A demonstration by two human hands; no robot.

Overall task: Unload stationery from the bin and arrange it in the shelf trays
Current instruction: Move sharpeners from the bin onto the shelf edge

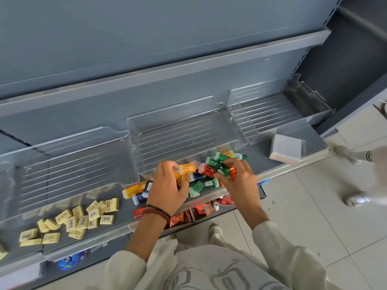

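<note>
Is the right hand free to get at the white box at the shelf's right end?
Probably not yet. The shelf between the right hand and the white box lies bare, so the path looks free, but it holds green and red cases.

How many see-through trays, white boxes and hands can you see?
Trays: 3
White box: 1
Hands: 2, the left hand holding an orange case, the right hand holding a green case
Total: 6
</note>
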